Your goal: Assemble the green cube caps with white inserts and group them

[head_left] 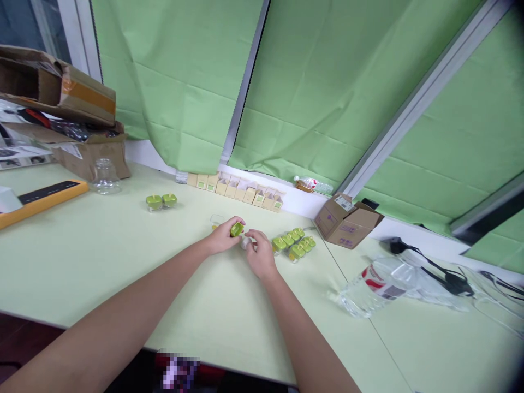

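My left hand (223, 236) is closed on a small green lid (236, 229), its hollow side turned toward me. Close beside it, my right hand (260, 254) pinches a small whitish round piece (246, 243), whose kind I cannot make out. Just behind my left hand lies a clear container (216, 220), partly hidden by the fingers, with something yellow near it. To the right of my right hand stand several small clear containers with green lids (297, 250) in two rows. Two more lidded containers (161, 201) are farther left.
A row of small cream boxes (235, 189) lines the back edge. A cardboard box (346, 221), a large plastic bottle (379, 284) and cables (446, 278) stand or lie right. Left are a glass jar (106, 177), an orange-black power strip (49, 196) and cardboard boxes (92, 155).
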